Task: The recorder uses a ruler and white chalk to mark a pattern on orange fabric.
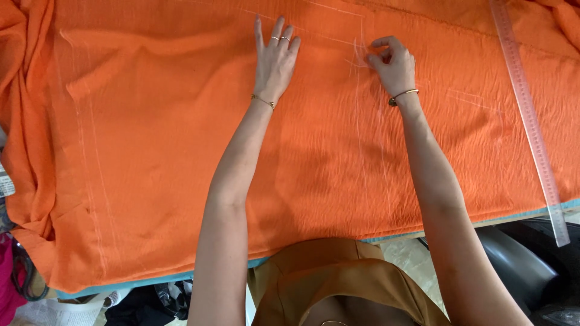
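Note:
A large orange cloth [163, 145] covers the table, with faint white chalk lines [360, 90] drawn on it. My left hand [276, 57] lies flat on the cloth, fingers spread, with rings and a thin bracelet. My right hand [393, 63] rests to its right, fingers pinched together at the chalk lines; what it pinches is too small to tell. It wears a bracelet too.
A long clear ruler [531, 121] lies on the cloth at the right, reaching past the table's front edge. The cloth bunches in folds at the left edge [24, 90]. A dark chair [519, 265] stands below right. Bags and papers [139, 302] sit on the floor at lower left.

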